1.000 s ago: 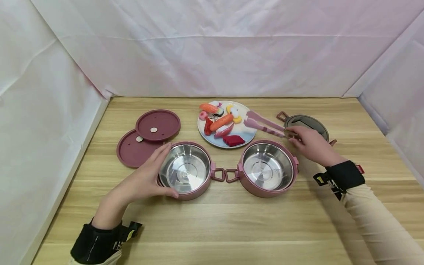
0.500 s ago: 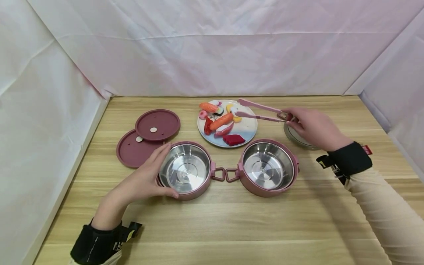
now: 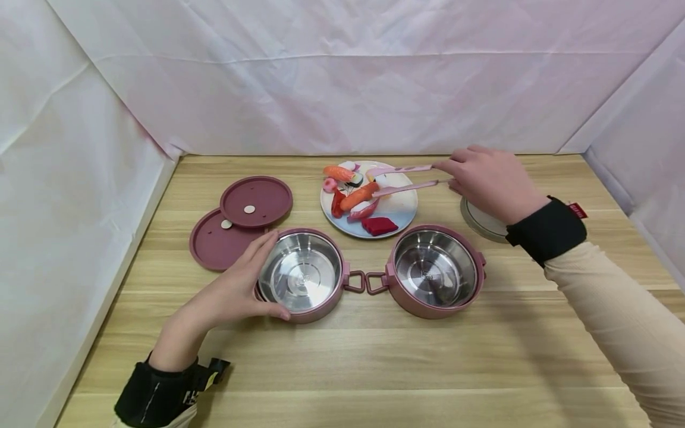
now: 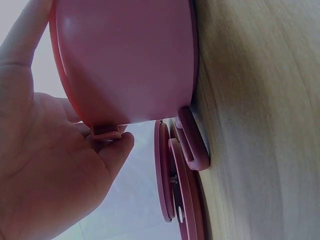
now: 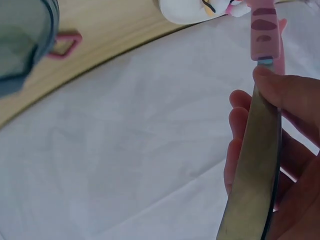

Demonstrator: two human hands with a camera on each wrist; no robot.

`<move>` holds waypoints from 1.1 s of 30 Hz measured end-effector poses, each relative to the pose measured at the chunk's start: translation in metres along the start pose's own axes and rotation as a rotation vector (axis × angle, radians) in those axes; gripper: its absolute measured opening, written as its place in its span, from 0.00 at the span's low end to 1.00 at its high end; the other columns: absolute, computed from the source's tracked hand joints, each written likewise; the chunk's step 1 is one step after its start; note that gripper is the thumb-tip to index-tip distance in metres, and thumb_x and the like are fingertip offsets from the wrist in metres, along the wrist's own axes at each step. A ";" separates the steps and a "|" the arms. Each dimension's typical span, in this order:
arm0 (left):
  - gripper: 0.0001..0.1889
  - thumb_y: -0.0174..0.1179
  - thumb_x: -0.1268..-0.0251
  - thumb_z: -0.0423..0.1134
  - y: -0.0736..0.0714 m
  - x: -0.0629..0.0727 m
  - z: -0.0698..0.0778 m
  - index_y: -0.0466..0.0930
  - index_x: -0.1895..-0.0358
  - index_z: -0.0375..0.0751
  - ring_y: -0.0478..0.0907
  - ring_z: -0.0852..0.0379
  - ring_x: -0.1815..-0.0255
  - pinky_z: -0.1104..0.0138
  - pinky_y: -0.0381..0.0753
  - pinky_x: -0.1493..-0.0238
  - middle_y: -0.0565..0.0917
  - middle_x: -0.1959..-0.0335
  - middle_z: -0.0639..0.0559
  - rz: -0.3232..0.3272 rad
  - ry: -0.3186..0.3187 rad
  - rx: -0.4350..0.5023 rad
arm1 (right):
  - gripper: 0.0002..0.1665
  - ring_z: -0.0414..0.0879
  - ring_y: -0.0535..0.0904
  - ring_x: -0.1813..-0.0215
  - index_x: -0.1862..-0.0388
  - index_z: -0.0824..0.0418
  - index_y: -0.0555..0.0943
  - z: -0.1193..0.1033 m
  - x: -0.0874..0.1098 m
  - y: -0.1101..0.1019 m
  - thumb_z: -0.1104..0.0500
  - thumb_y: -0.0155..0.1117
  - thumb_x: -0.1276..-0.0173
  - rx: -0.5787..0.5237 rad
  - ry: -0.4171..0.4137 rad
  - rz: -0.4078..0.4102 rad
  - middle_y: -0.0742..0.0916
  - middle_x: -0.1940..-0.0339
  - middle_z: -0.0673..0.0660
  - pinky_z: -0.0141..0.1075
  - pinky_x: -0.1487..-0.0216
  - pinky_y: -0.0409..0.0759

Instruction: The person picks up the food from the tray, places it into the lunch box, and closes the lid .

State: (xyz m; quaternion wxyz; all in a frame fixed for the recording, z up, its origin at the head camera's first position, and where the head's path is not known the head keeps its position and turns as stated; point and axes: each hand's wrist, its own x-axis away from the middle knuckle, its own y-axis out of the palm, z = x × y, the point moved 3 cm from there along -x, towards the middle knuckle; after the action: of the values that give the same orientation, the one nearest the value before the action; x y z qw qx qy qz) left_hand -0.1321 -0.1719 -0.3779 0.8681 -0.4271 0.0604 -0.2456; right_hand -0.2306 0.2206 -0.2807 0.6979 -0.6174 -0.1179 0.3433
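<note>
My left hand [image 3: 241, 291] grips the left side of a pink steel-lined pot [image 3: 321, 310], thumb at the near rim and fingers at the far side. In the left wrist view its fingers bend around a small side tab [image 4: 106, 134]. My right hand [image 3: 489, 181] holds pink-tipped tongs [image 3: 409, 188] by their metal arms [image 5: 257, 135]. The tong arms are spread over a plate [image 3: 404, 211] of toy food. One tip is near an orange sausage-like piece [image 3: 358, 196], the other near the yellow piece behind it; contact cannot be told. A red slab [image 3: 379, 226] lies at the plate's front.
A second pink pot [image 3: 428, 309] stands right of the first, their handles nearly meeting. Two maroon lids [image 3: 257, 189] overlap at the left. A grey-green round lid-like piece [image 3: 481, 223] lies partly under my right hand. White cloth [image 3: 342, 107] walls the table's back and sides.
My right hand has lifted the tongs from beside the grey-green piece and carried them left over the plate, turning the wrist over. My left hand stays on its pot.
</note>
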 end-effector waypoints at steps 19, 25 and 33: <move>0.71 0.76 0.61 0.65 -0.001 0.000 0.003 0.38 0.19 0.39 0.48 0.36 0.19 0.40 0.61 0.26 0.44 0.18 0.40 -0.005 -0.002 -0.002 | 0.17 0.60 0.82 0.56 0.50 0.60 0.86 -0.025 -0.043 -0.013 0.69 0.71 0.39 0.226 -0.092 -0.136 0.87 0.59 0.65 0.52 0.55 0.86; 0.71 0.76 0.60 0.65 -0.001 0.001 0.004 0.39 0.19 0.37 0.48 0.36 0.19 0.40 0.60 0.25 0.44 0.18 0.39 -0.005 0.007 -0.002 | 0.19 0.60 0.82 0.55 0.50 0.59 0.87 -0.030 -0.051 -0.011 0.67 0.74 0.42 0.308 -0.075 -0.161 0.88 0.58 0.64 0.48 0.54 0.82; 0.71 0.77 0.61 0.64 0.000 0.003 0.004 0.39 0.19 0.38 0.48 0.36 0.19 0.40 0.60 0.25 0.45 0.18 0.38 -0.002 0.014 -0.001 | 0.12 0.56 0.80 0.59 0.54 0.56 0.88 -0.033 -0.054 -0.006 0.64 0.71 0.37 0.362 -0.065 -0.154 0.88 0.62 0.61 0.46 0.58 0.74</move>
State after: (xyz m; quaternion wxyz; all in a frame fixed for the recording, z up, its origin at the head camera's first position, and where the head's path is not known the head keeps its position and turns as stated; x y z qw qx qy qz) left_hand -0.1284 -0.1704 -0.3748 0.8673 -0.4259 0.0659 -0.2493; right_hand -0.2488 0.1611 -0.2684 0.8176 -0.4597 -0.1235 0.3241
